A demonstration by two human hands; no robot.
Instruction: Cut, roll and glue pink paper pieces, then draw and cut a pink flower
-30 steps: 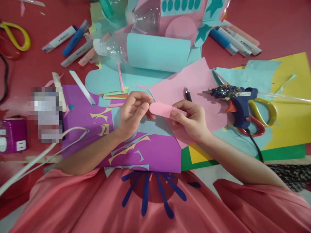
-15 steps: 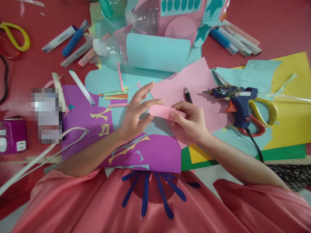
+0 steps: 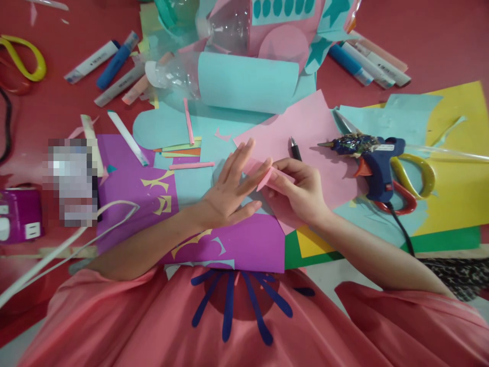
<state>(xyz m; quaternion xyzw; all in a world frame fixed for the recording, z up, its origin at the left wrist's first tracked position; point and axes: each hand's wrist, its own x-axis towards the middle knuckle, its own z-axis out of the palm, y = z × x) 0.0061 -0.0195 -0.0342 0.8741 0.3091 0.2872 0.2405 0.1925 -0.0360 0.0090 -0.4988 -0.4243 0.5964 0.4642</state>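
Observation:
Between thumb and fingers my right hand [image 3: 300, 191] pinches a small pink paper strip [image 3: 283, 182], whose free end is bent up. My left hand [image 3: 239, 186] is open, fingers stretched out, with its index fingertip against the bent end. Beneath both hands lie a large pink sheet [image 3: 324, 148], light blue paper and a purple sheet [image 3: 252, 239]. A black-tipped pen [image 3: 295, 150] rests on the pink sheet just beyond my right hand. Thin pink strips [image 3: 191, 165] lie left of my left hand.
A glue gun [image 3: 376, 158] lies at right over scissors [image 3: 418, 178]. Ahead is a plastic bottle wrapped in light blue paper [image 3: 248, 81]. Markers [image 3: 118, 61] lie on both sides. A white cable [image 3: 84, 229] crosses the left, near a pixelated object [image 3: 76, 181].
My left hand has moved right and its fingers have straightened against the pink strip. The strip's free end, flat before, is now bent up. My right hand has stayed in place.

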